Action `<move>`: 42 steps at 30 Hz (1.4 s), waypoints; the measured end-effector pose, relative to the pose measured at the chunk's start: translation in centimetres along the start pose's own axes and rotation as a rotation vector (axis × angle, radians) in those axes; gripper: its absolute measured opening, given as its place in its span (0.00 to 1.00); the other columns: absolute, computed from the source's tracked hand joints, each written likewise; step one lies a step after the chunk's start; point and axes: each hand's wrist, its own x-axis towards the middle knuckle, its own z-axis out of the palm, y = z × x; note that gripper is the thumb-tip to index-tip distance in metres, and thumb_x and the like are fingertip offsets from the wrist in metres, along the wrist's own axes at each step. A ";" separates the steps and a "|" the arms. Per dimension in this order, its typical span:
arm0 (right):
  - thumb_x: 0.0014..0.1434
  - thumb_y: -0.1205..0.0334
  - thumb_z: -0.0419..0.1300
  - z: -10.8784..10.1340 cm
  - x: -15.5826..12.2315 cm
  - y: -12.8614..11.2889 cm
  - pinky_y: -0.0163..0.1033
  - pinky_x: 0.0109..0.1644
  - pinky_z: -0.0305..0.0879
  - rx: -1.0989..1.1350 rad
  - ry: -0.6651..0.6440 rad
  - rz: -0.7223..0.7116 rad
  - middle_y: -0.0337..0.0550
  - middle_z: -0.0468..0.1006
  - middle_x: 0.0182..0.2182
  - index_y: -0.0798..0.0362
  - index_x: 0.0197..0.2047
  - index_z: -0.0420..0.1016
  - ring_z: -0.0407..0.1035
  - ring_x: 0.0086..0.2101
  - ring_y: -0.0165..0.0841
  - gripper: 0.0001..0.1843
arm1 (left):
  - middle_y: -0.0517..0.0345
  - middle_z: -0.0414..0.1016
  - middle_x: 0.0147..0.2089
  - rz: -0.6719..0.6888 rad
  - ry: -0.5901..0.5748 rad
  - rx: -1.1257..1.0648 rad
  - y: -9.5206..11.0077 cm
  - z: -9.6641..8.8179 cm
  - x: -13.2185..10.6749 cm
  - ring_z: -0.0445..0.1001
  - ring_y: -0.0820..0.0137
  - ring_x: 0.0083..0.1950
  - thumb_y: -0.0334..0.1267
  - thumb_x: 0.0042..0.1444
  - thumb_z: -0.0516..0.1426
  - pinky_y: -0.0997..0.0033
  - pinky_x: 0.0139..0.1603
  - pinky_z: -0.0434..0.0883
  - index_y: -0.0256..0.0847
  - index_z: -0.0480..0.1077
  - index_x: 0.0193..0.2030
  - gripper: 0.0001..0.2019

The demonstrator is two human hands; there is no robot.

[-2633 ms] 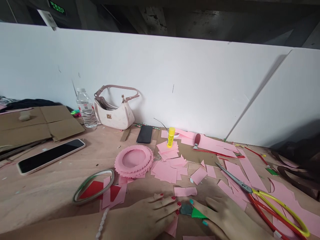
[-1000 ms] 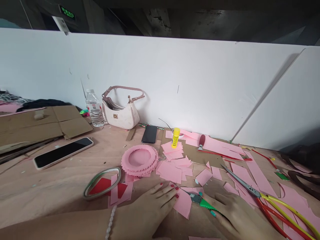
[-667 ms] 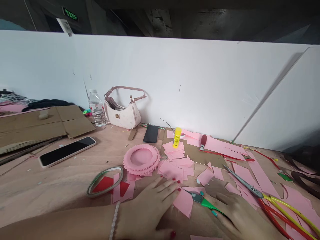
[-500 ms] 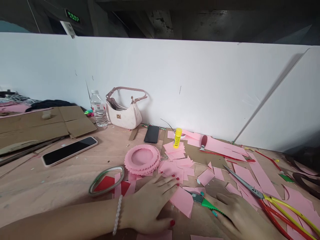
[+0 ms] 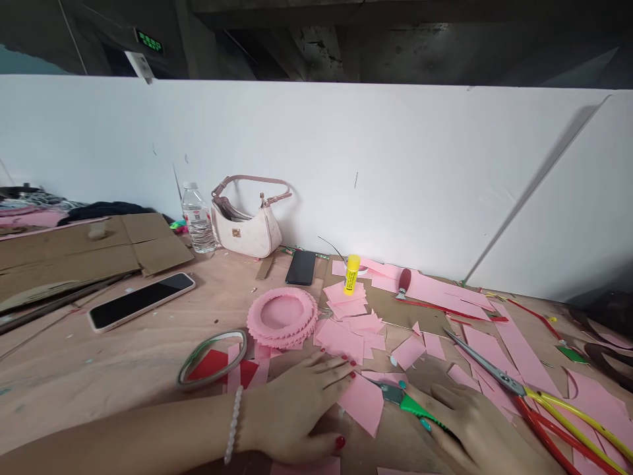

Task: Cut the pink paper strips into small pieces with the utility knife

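My left hand (image 5: 297,406) lies flat on the table, fingers spread, fingertips pressing the edge of a pink paper square (image 5: 363,404). Just right of it, my right hand (image 5: 475,432) is closed around the green handle of a small cutter (image 5: 408,401), whose grey blade end touches the square's right corner. Behind the hands lie a pile of pink paper squares (image 5: 346,333) and a pink ring of layered paper (image 5: 282,317).
Large yellow-and-red scissors (image 5: 524,396) lie at the right among pink strips. A yellow glue stick (image 5: 352,274), a tape ring (image 5: 211,359) over red paper, two phones (image 5: 142,301) (image 5: 301,267), a water bottle (image 5: 197,218), a handbag (image 5: 250,221) and flattened cardboard (image 5: 74,247) surround the spot.
My left hand slid from the cutter onto a pink square and flattened on it; the square now lies under my fingertips. My right hand kept the cutter. The view drifted slightly left.
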 end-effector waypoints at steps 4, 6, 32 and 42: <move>0.58 0.64 0.52 0.3 -0.2 0.2 0.36 0.28 0.64 -0.005 0.037 -0.012 0.38 0.76 0.30 0.43 0.57 0.60 0.72 0.30 0.36 0.23 | 0.44 0.44 0.66 -0.008 -0.017 0.002 0.1 -0.2 0.1 0.43 0.60 0.66 0.46 0.53 0.52 0.55 0.63 0.42 0.34 0.43 0.65 0.36; 0.57 0.64 0.52 0.4 -0.3 0.2 0.35 0.27 0.64 0.001 0.083 -0.002 0.38 0.77 0.29 0.43 0.56 0.62 0.72 0.28 0.35 0.22 | 0.45 0.44 0.66 -0.011 -0.025 0.001 0.2 -0.3 0.2 0.44 0.59 0.65 0.46 0.53 0.53 0.54 0.63 0.43 0.34 0.43 0.65 0.37; 0.50 0.70 0.53 0.7 -1.3 0.2 0.37 0.35 0.70 0.001 0.172 -0.034 0.43 0.76 0.40 0.46 0.47 0.67 0.73 0.35 0.36 0.20 | 0.46 0.44 0.66 0.051 -0.098 0.013 0.2 -0.8 0.2 0.44 0.60 0.65 0.42 0.54 0.52 0.58 0.64 0.45 0.34 0.44 0.65 0.35; 0.43 0.73 0.51 1.2 -1.5 1.6 0.40 0.36 0.70 0.021 0.174 -0.050 0.44 0.76 0.38 0.49 0.50 0.66 0.72 0.34 0.36 0.29 | 0.48 0.42 0.66 0.064 -0.109 0.017 0.0 -0.7 0.2 0.42 0.63 0.66 0.42 0.55 0.51 0.60 0.64 0.43 0.35 0.42 0.66 0.34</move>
